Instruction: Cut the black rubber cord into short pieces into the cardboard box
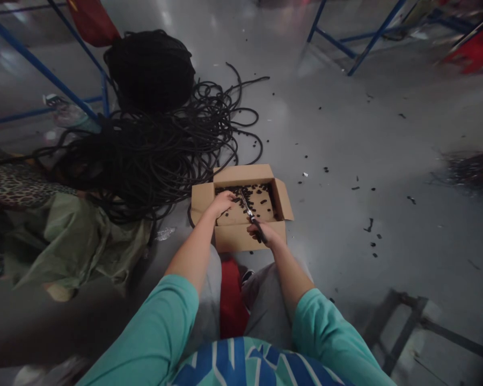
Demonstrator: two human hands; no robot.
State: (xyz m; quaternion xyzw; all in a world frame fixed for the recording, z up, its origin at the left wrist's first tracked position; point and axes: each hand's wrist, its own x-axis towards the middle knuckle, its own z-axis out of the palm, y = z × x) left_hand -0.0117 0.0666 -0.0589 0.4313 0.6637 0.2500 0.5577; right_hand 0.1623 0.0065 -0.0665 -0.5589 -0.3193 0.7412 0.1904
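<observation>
Between my knees an open cardboard box [249, 236] sits on the floor with its flaps folded out. Many small black cut pieces [261, 190] lie scattered across its bottom. My right hand [265, 234] is closed round the black handles of a pair of scissors [247, 206], whose metal blades point forward over the box. Over the left side of the box, my left hand [224, 202] pinches what looks like a small black piece [236, 200] at its fingertips, close to the blades. Its exact shape is too small to tell.
Loose black cord [153, 155] lies tangled left of the box, below a large black cord bundle [151, 69]. Another person's olive-green clothing [116, 241] is at the left. Blue metal frames [104, 91] stand farther back. Black scraps [370, 225] dot the floor at right.
</observation>
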